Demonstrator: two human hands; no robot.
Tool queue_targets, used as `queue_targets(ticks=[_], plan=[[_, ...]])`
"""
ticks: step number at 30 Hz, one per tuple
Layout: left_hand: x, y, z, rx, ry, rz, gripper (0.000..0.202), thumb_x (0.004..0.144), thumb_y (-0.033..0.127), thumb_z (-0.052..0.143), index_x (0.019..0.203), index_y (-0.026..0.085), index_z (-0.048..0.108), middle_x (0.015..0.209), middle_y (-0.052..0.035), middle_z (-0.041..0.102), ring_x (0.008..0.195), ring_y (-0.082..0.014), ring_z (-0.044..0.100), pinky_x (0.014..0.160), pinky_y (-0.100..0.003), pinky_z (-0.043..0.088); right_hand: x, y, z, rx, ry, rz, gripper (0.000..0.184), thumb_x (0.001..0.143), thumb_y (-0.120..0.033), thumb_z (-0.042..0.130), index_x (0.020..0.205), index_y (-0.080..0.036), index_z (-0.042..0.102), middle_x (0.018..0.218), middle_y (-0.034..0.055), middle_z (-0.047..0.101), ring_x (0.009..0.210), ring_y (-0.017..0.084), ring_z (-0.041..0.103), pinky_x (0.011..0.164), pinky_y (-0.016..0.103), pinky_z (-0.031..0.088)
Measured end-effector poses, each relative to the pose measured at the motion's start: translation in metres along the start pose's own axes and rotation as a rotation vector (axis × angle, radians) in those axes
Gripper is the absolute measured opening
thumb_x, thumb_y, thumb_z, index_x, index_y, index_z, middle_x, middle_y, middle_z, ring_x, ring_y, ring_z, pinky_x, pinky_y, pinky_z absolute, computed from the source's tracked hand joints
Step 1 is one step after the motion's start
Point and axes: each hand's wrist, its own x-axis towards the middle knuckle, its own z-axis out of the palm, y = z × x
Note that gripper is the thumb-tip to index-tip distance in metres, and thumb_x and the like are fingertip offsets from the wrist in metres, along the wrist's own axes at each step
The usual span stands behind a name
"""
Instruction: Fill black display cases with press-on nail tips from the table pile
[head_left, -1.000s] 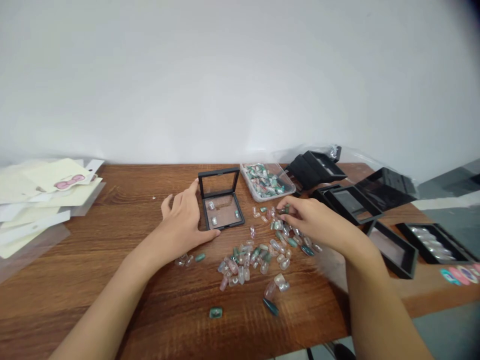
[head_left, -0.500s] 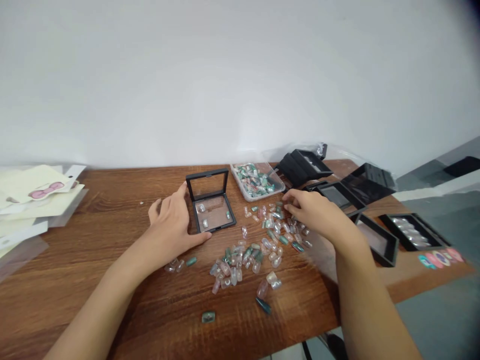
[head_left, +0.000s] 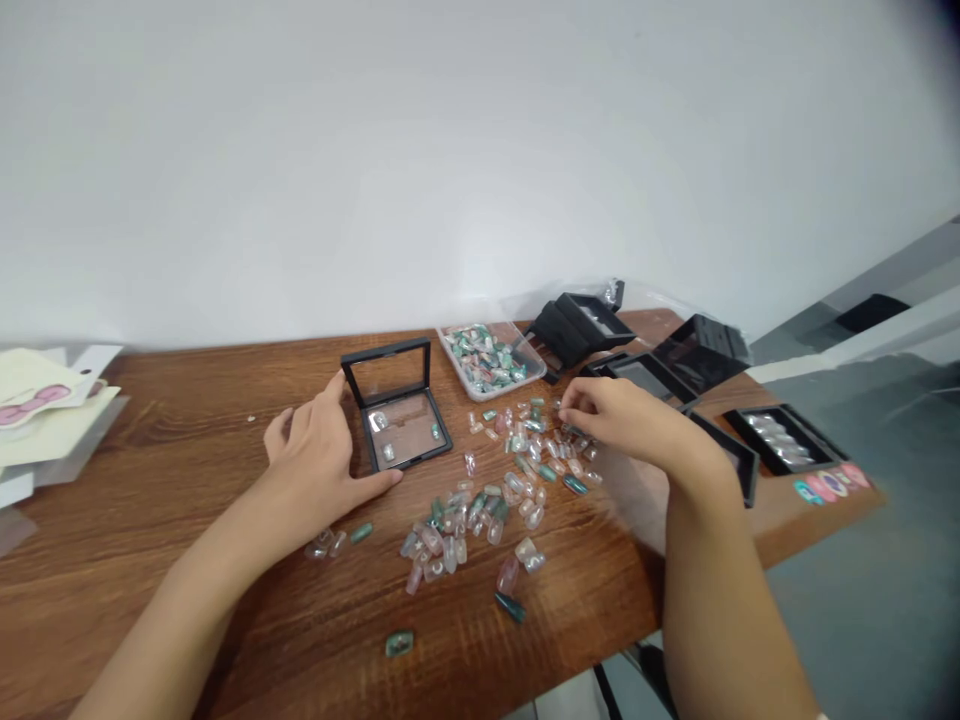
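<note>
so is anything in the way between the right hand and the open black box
Nothing tall. Only loose fake nails lie flat on the table between the right hand and the box. The left hand rests against the box's left side, off that line; the lid stands up at its far edge.

On the table (head_left: 150, 520), the open case (head_left: 397, 425) lies just right of our left hand (head_left: 319, 465), which touches its left side, and the tray of nails (head_left: 491, 358) sits behind it to the right. The loose nails (head_left: 487, 490) spread in front of case and tray, with our right hand (head_left: 622, 425) over their far right part. Right of that we find a cluster of cases (head_left: 652, 375), and the papers (head_left: 45, 420) lie at the far left edge.
</note>
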Motion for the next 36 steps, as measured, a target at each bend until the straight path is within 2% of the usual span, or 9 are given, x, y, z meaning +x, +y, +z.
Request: queue_targets(ticks=[4,6,14,18,23,27,33,36], plan=[[-0.002,0.002,-0.002,0.024,-0.007,0.018,0.099,0.082,0.062,0.057,0.149,0.011,0.006,0.130,-0.0212,0.047,0.126,-0.0425,0.045,0.106,-0.061,0.027,-0.008,0.001,-0.004,0.103,-0.148,-0.126,0.006,0.086,-0.027,0.059,0.089,-0.023,0.062,0.074,-0.0021,0.067,0.065,0.015,0.060,0.060,0.025,0.040],[-0.001,0.002,-0.002,0.031,-0.002,0.018,0.101,0.080,0.063,0.059,0.149,0.010,0.007,0.132,-0.0225,0.046,0.127,-0.0434,0.044,0.107,-0.062,0.027,-0.012,-0.001,-0.006,0.120,-0.193,-0.153,0.004,0.085,-0.026,0.059,0.087,-0.023,0.061,0.072,-0.0030,0.067,0.065,0.014,0.060,0.059,0.025,0.040],[-0.001,0.002,-0.001,-0.019,0.021,0.017,0.101,0.076,0.060,0.064,0.149,0.014,0.011,0.134,-0.0224,0.047,0.127,-0.0446,0.046,0.107,-0.064,0.026,-0.009,-0.004,0.000,0.038,-0.255,-0.066,0.011,0.074,-0.021,0.064,0.085,-0.021,0.064,0.072,-0.0007,0.068,0.063,0.015,0.060,0.055,0.025,0.038],[-0.002,0.002,-0.001,-0.027,0.018,0.006,0.102,0.076,0.061,0.064,0.149,0.014,0.010,0.134,-0.0223,0.047,0.128,-0.0448,0.045,0.108,-0.064,0.025,-0.006,-0.001,0.004,-0.002,-0.227,-0.023,0.011,0.073,-0.022,0.063,0.084,-0.022,0.065,0.075,0.0003,0.070,0.064,0.016,0.061,0.056,0.026,0.038],[-0.001,0.003,-0.001,0.002,-0.006,-0.004,0.100,0.077,0.062,0.061,0.148,0.013,0.011,0.132,-0.0226,0.048,0.128,-0.0429,0.045,0.108,-0.062,0.025,-0.005,-0.005,0.004,-0.046,-0.130,-0.001,0.009,0.079,-0.022,0.059,0.083,-0.022,0.066,0.082,0.0026,0.072,0.070,0.017,0.063,0.060,0.027,0.038],[-0.001,0.004,-0.002,0.020,-0.006,0.003,0.099,0.078,0.063,0.059,0.148,0.011,0.010,0.136,-0.0240,0.046,0.127,-0.0422,0.046,0.107,-0.062,0.026,-0.004,-0.008,0.004,-0.056,-0.075,-0.050,0.009,0.083,-0.022,0.057,0.081,-0.022,0.067,0.085,0.0034,0.072,0.072,0.017,0.063,0.062,0.026,0.038],[0.000,0.002,-0.001,0.020,-0.013,-0.010,0.100,0.076,0.063,0.060,0.147,0.013,0.011,0.132,-0.0204,0.049,0.127,-0.0421,0.046,0.108,-0.061,0.025,-0.006,-0.014,-0.002,0.041,0.006,-0.116,0.019,0.091,-0.024,0.052,0.086,-0.022,0.070,0.086,0.0022,0.073,0.077,0.018,0.064,0.065,0.026,0.040],[0.001,0.000,-0.001,0.006,-0.031,-0.007,0.100,0.076,0.064,0.059,0.148,0.013,0.012,0.133,-0.0205,0.048,0.124,-0.0423,0.047,0.108,-0.060,0.025,-0.009,-0.021,-0.004,0.075,0.036,-0.176,0.023,0.093,-0.027,0.050,0.087,-0.020,0.071,0.084,0.0028,0.073,0.073,0.017,0.063,0.065,0.026,0.040]])
